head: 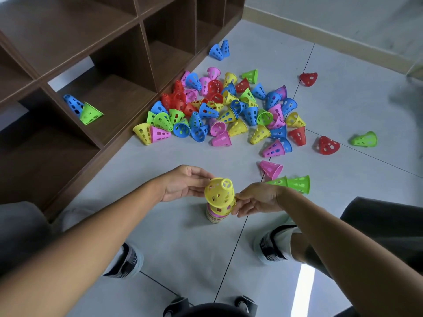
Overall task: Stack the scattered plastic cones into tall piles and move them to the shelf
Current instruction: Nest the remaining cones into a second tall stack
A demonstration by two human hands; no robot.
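A stack of plastic cones [215,215] stands on the floor between my feet, topped by a yellow cone [219,193] with holes. My left hand [183,184] holds the yellow cone's top from the left with fingertips and thumb. My right hand [256,199] pinches its lower rim from the right. A big heap of scattered cones [219,108] in red, blue, green, yellow and pink lies farther out on the floor. The brown wooden shelf [119,65] stands at the left, with a blue cone [72,104] and a green cone [90,113] lying in one cubby.
Loose cones lie apart from the heap: two nested green cones [295,184] and a pink cone [271,168] near my right hand, red cones [328,145] and a green one [365,139] at the right, two blue cones [219,50] by the shelf's far end. My shoes are on the grey tiled floor [183,248].
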